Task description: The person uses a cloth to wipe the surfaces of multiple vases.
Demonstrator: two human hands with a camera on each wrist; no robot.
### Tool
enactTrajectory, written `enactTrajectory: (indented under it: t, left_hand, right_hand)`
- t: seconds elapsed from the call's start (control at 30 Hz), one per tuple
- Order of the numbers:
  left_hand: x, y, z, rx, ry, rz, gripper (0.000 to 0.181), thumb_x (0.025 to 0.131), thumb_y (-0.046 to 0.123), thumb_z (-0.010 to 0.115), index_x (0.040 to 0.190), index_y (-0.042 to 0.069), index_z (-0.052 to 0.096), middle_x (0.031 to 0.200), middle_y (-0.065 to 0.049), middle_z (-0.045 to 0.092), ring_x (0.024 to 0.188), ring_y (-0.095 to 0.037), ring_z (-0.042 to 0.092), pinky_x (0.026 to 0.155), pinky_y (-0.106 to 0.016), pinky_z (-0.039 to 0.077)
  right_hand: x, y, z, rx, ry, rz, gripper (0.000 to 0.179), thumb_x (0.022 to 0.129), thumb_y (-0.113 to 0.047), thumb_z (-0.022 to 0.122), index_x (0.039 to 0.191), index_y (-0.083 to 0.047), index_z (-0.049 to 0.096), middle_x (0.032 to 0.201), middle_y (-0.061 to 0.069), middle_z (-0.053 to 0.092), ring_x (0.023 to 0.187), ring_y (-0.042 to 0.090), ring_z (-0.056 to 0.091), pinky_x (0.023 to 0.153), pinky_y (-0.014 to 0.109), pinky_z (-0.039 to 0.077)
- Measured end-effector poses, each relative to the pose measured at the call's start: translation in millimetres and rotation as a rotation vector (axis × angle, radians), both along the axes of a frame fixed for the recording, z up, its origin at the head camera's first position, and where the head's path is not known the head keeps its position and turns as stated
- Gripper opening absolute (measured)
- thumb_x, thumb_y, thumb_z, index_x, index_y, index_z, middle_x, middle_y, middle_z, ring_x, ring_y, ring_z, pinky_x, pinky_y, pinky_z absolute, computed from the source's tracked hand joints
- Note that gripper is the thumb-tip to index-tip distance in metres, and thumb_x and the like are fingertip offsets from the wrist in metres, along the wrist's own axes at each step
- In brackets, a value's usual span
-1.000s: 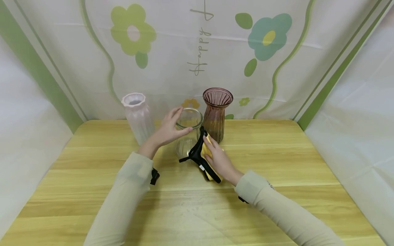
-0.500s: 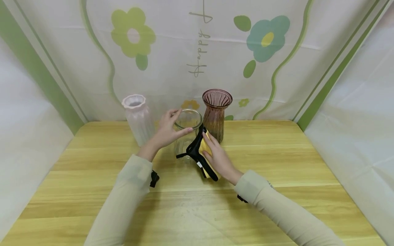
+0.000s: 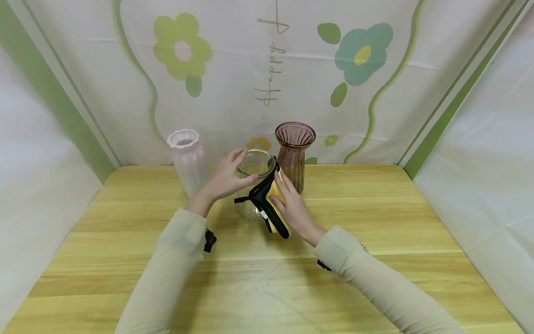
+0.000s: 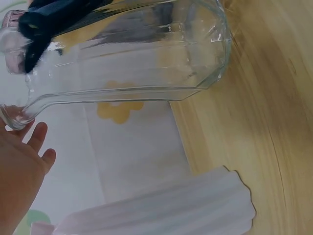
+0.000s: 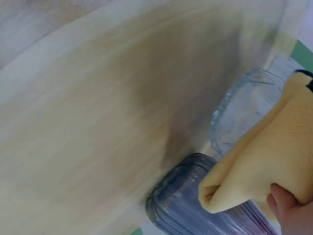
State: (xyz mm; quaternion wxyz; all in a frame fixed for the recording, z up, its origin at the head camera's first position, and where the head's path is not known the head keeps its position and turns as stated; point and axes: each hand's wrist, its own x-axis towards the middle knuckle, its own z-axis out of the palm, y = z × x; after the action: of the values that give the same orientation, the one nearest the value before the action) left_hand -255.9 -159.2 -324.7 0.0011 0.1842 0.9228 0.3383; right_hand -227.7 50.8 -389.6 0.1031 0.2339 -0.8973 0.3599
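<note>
A clear glass vase (image 3: 245,208) stands at the middle back. My left hand (image 3: 227,178) holds it by the rim, fingers behind and thumb along the front; in the left wrist view fingertips touch the vase (image 4: 137,68) near its mouth. My right hand (image 3: 294,208) grips a folded yellow cloth (image 3: 274,191) with black edging, its side against the vase's right front. The cloth (image 5: 264,147) covers part of the clear vase (image 5: 244,107) in the right wrist view, where a thumb or finger presses into it. Black edging (image 4: 58,19) crosses the vase in the left wrist view.
A purple-brown ribbed glass vase (image 3: 291,162) stands right behind the cloth, close to the clear one. To the left is a pale pink-white fluted vase (image 3: 189,169). All stand on a wooden table (image 3: 250,287) before a flower-printed curtain (image 3: 233,69).
My right hand and the cloth have shifted a little up and to the left along the clear vase. The left hand keeps its hold on the rim; the vases stay in place.
</note>
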Motion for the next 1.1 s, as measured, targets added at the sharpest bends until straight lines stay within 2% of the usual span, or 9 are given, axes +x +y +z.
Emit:
enactTrajectory:
  t: [0.1, 0.17, 0.3, 0.33, 0.47, 0.53, 0.7, 0.87, 1.1]
  left_hand:
    - [-0.2, 0.0, -1.8, 0.011, -0.013, -0.007, 0.089, 0.089, 0.044, 0.058, 0.154, 0.008, 0.010, 0.160, -0.016, 0.010, 0.147, -0.039, 0.011, 0.113, -0.066, 0.016]
    - [0.1, 0.2, -2.5, 0.024, -0.020, -0.005, 0.089, 0.089, 0.044, 0.058, 0.155, 0.009, 0.009, 0.160, -0.015, 0.009, 0.147, -0.039, 0.010, 0.114, -0.066, 0.016]
    - [0.4, 0.5, -3.1, 0.043, -0.018, 0.004, 0.089, 0.089, 0.044, 0.058, 0.155, 0.009, 0.009, 0.160, -0.014, 0.008, 0.147, -0.037, 0.011, 0.115, -0.064, 0.016]
    - [0.4, 0.7, -3.0, 0.046, -0.018, 0.004, 0.090, 0.089, 0.044, 0.058, 0.155, 0.009, 0.008, 0.160, -0.014, 0.008, 0.147, -0.037, 0.011, 0.115, -0.063, 0.016]
    - [0.4, 2.3, -2.9, 0.054, -0.028, 0.013, 0.091, 0.088, 0.046, 0.059, 0.155, 0.011, 0.008, 0.161, -0.012, 0.007, 0.147, -0.036, 0.010, 0.115, -0.063, 0.017]
    - [0.3, 3.3, -3.5, 0.058, -0.035, 0.020, 0.094, 0.087, 0.050, 0.060, 0.155, 0.013, 0.007, 0.160, -0.012, 0.006, 0.146, -0.036, 0.012, 0.114, -0.063, 0.020]
    - [-0.5, 3.7, -5.7, 0.055, -0.014, 0.025, 0.097, 0.085, 0.061, 0.058, 0.155, 0.014, 0.008, 0.157, -0.015, 0.007, 0.141, -0.035, 0.018, 0.111, -0.061, 0.027]
    - [-0.7, 1.5, -5.0, 0.031, 0.018, 0.025, 0.099, 0.084, 0.066, 0.055, 0.154, 0.011, 0.011, 0.158, -0.016, 0.011, 0.142, -0.036, 0.018, 0.113, -0.061, 0.025]
    - [0.6, 0.5, -0.7, 0.044, -0.019, 0.023, 0.090, 0.089, 0.048, 0.060, 0.154, 0.009, 0.012, 0.160, -0.015, 0.011, 0.146, -0.036, 0.013, 0.115, -0.062, 0.020]
  right_hand:
    - [-0.4, 0.7, -4.8, 0.039, 0.024, 0.006, 0.067, 0.094, -0.015, 0.058, 0.152, -0.008, 0.025, 0.155, 0.022, 0.025, 0.115, 0.042, 0.057, 0.096, 0.047, 0.050]
    - [-0.1, 2.1, -8.6, 0.070, 0.034, 0.010, 0.068, 0.094, -0.014, 0.060, 0.151, -0.007, 0.025, 0.154, 0.024, 0.027, 0.094, 0.037, 0.066, 0.087, 0.043, 0.054]
    - [1.0, 5.7, -16.8, 0.139, 0.031, 0.016, 0.067, 0.093, -0.013, 0.060, 0.151, -0.006, 0.027, 0.152, 0.025, 0.030, 0.061, 0.024, 0.061, 0.075, 0.037, 0.056]
    - [1.3, 6.7, -19.0, 0.152, 0.027, 0.015, 0.067, 0.093, -0.013, 0.061, 0.150, -0.006, 0.028, 0.152, 0.025, 0.031, 0.061, 0.024, 0.061, 0.074, 0.036, 0.056]
    - [2.6, 10.4, -26.0, 0.169, 0.013, 0.010, 0.066, 0.092, -0.012, 0.062, 0.150, -0.006, 0.031, 0.151, 0.026, 0.032, 0.082, 0.036, 0.068, 0.081, 0.041, 0.056]
    - [2.8, 11.5, -27.9, 0.162, 0.014, 0.008, 0.065, 0.091, -0.012, 0.063, 0.149, -0.007, 0.032, 0.150, 0.026, 0.034, 0.099, 0.042, 0.065, 0.086, 0.044, 0.055]
    - [2.2, 10.8, -25.4, 0.131, 0.010, 0.002, 0.066, 0.091, -0.011, 0.063, 0.149, -0.007, 0.031, 0.150, 0.025, 0.033, 0.118, 0.043, 0.055, 0.095, 0.048, 0.050]
    - [-0.5, 5.9, -14.9, 0.064, 0.065, 0.003, 0.066, 0.092, -0.012, 0.062, 0.149, -0.005, 0.031, 0.150, 0.025, 0.033, 0.125, 0.042, 0.050, 0.100, 0.048, 0.047]
    - [-2.6, 0.7, -2.0, -0.009, 0.072, -0.021, 0.064, 0.093, -0.013, 0.060, 0.150, -0.007, 0.030, 0.152, 0.022, 0.033, 0.129, 0.041, 0.047, 0.102, 0.048, 0.046]
